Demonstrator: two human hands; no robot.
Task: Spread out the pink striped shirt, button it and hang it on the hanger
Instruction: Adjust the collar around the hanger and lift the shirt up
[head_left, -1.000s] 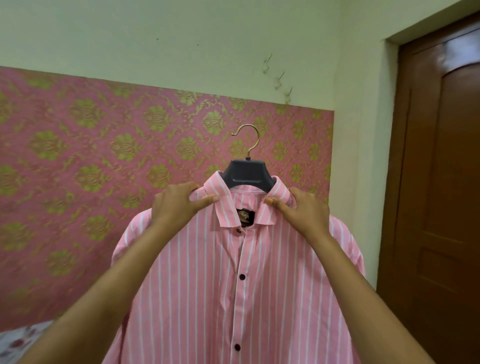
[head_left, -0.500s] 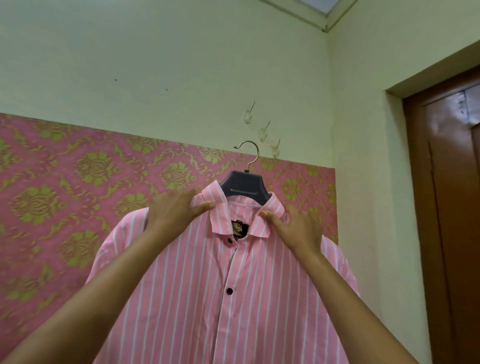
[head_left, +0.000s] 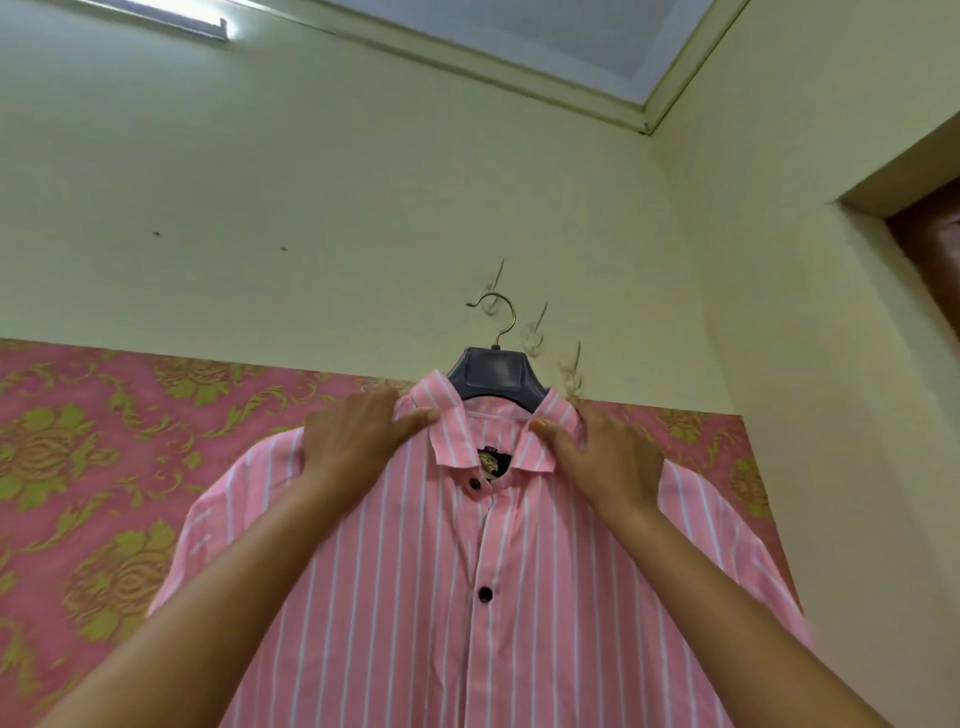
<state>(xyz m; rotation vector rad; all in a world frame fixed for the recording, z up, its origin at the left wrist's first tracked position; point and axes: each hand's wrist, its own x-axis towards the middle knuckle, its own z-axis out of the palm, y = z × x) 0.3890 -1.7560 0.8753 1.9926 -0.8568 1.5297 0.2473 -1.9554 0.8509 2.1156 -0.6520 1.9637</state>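
Observation:
The pink striped shirt (head_left: 415, 597) is buttoned down its front with black buttons and sits on a dark hanger (head_left: 496, 376) with a brass hook (head_left: 501, 317). I hold it up in front of the wall. My left hand (head_left: 356, 441) grips the shirt's left shoulder beside the collar. At the right shoulder, my right hand (head_left: 605, 460) grips the shirt with its thumb on the collar. The brass hook is level with the leftmost of three wall hooks (head_left: 493, 291); I cannot tell whether it rests on it.
A cream wall with a pink and gold patterned lower band (head_left: 104, 493) is behind the shirt. A room corner and a brown door (head_left: 935, 244) are on the right. A tube light (head_left: 171, 18) is high on the wall.
Both hands have raised the shirt and hanger up the wall, so the brass hook has come up from below the wall hooks to their level. The view has tilted up toward the ceiling.

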